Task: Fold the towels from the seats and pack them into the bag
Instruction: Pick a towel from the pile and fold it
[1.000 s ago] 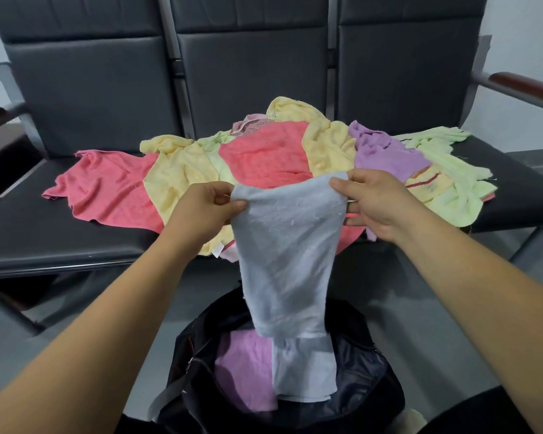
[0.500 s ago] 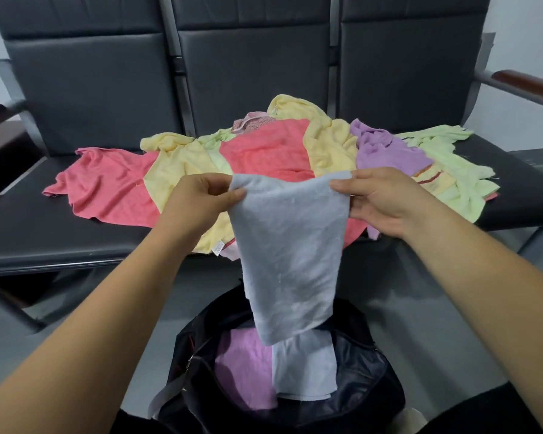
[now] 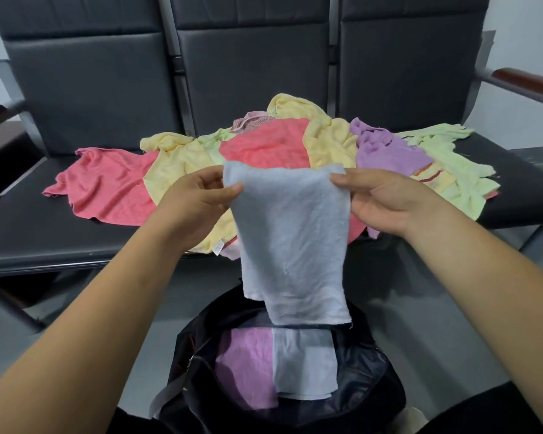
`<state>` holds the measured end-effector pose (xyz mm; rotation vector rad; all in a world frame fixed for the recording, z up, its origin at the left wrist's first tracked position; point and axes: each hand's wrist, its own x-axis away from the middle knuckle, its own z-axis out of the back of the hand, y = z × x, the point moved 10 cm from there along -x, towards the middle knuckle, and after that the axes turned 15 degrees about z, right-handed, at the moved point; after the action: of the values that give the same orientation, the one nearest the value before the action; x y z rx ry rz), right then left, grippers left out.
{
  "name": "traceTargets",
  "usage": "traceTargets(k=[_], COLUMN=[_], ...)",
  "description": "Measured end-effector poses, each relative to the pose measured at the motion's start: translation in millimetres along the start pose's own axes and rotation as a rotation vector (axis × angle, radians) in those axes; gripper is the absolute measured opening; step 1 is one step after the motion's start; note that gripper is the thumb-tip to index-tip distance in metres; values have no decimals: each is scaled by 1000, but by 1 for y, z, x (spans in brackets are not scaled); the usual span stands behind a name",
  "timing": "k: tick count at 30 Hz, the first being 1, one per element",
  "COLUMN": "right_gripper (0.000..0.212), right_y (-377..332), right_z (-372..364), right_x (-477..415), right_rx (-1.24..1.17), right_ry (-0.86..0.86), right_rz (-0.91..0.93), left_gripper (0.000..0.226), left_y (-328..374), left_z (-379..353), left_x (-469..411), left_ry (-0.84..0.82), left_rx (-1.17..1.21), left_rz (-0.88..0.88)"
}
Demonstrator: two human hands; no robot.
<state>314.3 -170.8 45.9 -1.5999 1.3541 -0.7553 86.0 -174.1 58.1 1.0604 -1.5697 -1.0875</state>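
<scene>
Now | L hand (image 3: 198, 200) + R hand (image 3: 389, 202) pinch blue towel (image 3: 292, 245) | over bag (image 3: 369, 380) (pile (image 3: 264, 147) behind)

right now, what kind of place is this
Probably a waiting room or lobby, though I can't be sure: three joined black padded seats in a row, wood-topped armrests at the ends, and a plain grey floor.
</scene>
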Motion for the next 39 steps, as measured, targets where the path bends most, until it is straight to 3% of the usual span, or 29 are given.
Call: traceTargets(k=[4, 7, 9, 12, 17, 19, 21, 26, 33, 35, 39], right_gripper=[17, 7, 10, 14, 39, 45, 37, 4, 23, 15, 33], right_y=[-8, -8, -8, -5, 10, 10, 7, -10, -23, -29, -28], right_z=[28, 31, 33, 36, 21, 11, 9, 33, 32, 26, 9], right_x=[-2, 1, 2, 2, 0, 1, 1, 2, 2, 2, 2], right_rx=[262, 502, 572, 463, -80, -116, 31, 544, 682, 740, 1005], right_ry=[169, 195, 223, 247, 184, 87, 27, 199, 201, 147, -49], right_rz=[113, 119, 118, 95, -37, -69, -39, 132, 234, 271, 264], left_gripper=[13, 6, 17, 34, 22, 25, 22, 6, 13, 12, 11], left_y=[9, -1, -5, -6, -12, -12, -12, 1, 3, 3, 6], left_z=[16, 14, 15, 16, 2, -5, -3, 17, 12, 9, 10], left_x=[6, 3, 0, 0, -1, 0, 1, 7, 7, 9, 10], left_ry=[287, 264, 268, 255, 47, 2, 40, 333, 293, 266, 305], left_rx=[-500, -492, -468, -350, 14, -1, -48, -443, -304, -263, -215], left_rz=[-87, -17, 21, 52, 128, 122, 100, -61, -116, -119, -148])
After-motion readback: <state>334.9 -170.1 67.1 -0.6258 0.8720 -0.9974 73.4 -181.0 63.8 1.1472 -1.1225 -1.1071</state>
